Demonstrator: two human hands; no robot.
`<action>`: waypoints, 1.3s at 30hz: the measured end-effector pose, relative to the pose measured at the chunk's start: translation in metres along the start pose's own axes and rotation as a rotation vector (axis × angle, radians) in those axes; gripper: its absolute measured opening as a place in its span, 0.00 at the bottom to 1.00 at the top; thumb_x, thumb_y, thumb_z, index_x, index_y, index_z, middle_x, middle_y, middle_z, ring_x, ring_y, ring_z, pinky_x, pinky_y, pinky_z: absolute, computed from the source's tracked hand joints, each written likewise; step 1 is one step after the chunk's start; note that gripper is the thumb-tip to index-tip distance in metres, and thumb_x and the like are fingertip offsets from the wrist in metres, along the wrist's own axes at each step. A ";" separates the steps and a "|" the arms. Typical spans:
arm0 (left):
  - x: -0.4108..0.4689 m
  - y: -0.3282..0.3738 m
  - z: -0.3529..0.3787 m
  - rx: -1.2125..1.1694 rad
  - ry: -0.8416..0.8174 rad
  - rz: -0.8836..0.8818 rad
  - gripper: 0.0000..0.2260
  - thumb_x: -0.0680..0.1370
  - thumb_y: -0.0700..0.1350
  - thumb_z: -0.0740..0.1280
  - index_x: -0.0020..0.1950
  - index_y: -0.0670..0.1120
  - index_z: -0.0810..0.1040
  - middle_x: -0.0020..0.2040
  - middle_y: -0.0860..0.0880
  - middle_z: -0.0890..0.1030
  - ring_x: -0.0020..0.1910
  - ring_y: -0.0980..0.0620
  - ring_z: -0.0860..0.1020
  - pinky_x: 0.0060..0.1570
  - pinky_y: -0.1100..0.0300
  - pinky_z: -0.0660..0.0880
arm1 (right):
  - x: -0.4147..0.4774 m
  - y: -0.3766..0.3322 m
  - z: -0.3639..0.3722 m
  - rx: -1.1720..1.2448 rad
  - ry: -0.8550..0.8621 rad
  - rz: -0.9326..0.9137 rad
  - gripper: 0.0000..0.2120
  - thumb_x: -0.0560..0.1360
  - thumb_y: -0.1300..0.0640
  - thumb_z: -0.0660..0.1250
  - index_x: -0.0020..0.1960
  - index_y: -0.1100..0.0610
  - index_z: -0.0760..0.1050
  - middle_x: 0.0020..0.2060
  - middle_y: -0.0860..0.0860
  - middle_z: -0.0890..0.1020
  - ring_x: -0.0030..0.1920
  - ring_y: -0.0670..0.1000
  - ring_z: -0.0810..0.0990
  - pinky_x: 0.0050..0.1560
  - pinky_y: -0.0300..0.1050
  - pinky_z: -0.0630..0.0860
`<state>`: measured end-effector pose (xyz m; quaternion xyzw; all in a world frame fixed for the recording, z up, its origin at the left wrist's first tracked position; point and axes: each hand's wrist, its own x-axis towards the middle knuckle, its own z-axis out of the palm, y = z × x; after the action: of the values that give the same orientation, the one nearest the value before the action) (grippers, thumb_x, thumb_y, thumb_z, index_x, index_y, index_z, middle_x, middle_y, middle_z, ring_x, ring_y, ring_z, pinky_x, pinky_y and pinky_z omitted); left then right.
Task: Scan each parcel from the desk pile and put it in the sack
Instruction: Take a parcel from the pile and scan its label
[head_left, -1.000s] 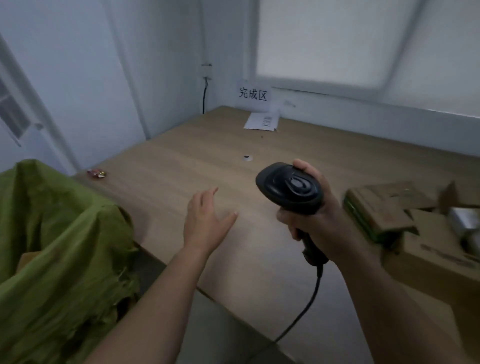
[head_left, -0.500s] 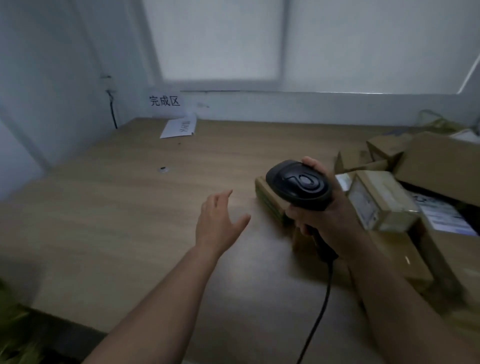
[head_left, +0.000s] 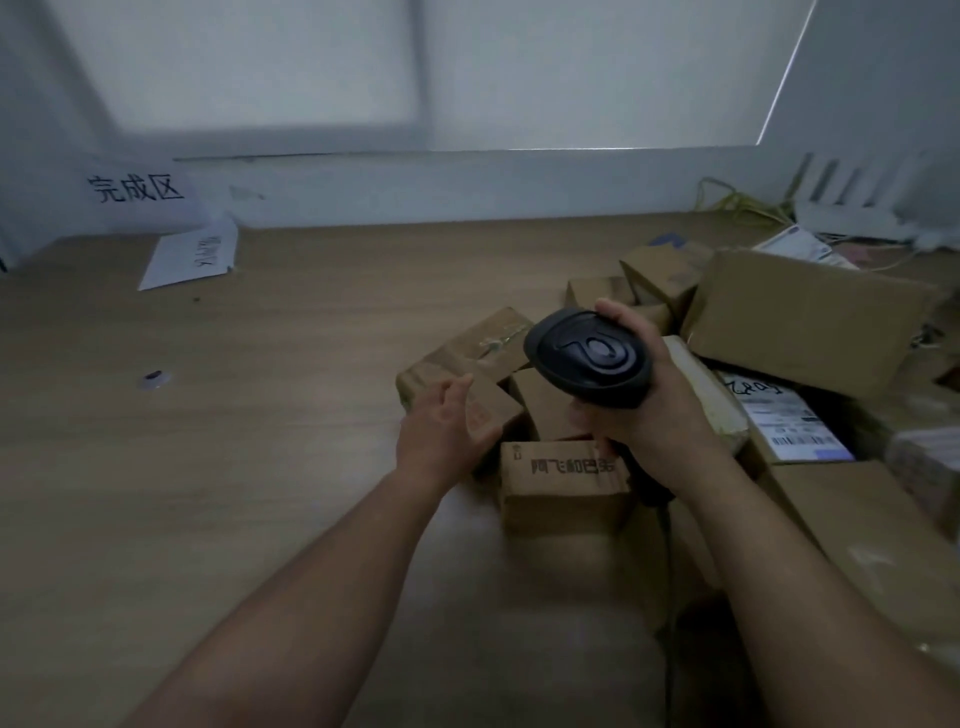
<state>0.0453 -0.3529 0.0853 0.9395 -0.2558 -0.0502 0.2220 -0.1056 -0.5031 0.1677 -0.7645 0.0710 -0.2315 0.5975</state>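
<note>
Left of the right hand (head_left: 649, 410), which grips the black scanner (head_left: 589, 356), the left hand (head_left: 441, 434) touches a small brown parcel (head_left: 501, 405) on the desk (head_left: 260, 415), fingers spread.

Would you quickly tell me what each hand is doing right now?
Left hand: open, at a small cardboard box, not gripping it.
Right hand: closed around the black scanner.

Wooden desk (head_left: 291, 467). Cardboard parcels (head_left: 810, 322) heaped under and right of the right hand (head_left: 639, 400). White sheet (head_left: 189, 254) far beyond the left hand (head_left: 441, 428), by the wall; small dark bit (head_left: 153, 376) well left of it.
</note>
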 end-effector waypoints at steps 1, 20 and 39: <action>0.008 -0.001 0.005 0.012 -0.023 0.007 0.34 0.76 0.60 0.67 0.78 0.51 0.58 0.75 0.46 0.63 0.73 0.45 0.62 0.68 0.51 0.65 | 0.005 0.003 0.001 -0.006 0.011 0.009 0.41 0.65 0.69 0.77 0.65 0.37 0.64 0.59 0.35 0.71 0.55 0.34 0.76 0.44 0.33 0.78; 0.026 -0.077 -0.007 0.168 -0.138 -0.145 0.22 0.78 0.62 0.59 0.66 0.51 0.73 0.64 0.46 0.73 0.62 0.44 0.71 0.57 0.50 0.73 | 0.034 0.043 0.036 0.100 -0.075 0.129 0.41 0.67 0.71 0.74 0.66 0.35 0.65 0.62 0.40 0.71 0.38 0.45 0.80 0.28 0.40 0.75; -0.040 -0.116 -0.023 -0.621 -0.360 -0.354 0.39 0.64 0.57 0.68 0.75 0.57 0.62 0.68 0.44 0.67 0.61 0.46 0.73 0.52 0.55 0.77 | 0.017 0.032 0.058 0.207 -0.177 0.031 0.40 0.67 0.74 0.73 0.71 0.49 0.63 0.60 0.46 0.73 0.33 0.40 0.79 0.30 0.35 0.75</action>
<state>0.0686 -0.2346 0.0541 0.8334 -0.0975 -0.3266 0.4350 -0.0601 -0.4677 0.1312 -0.7151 0.0055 -0.1599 0.6805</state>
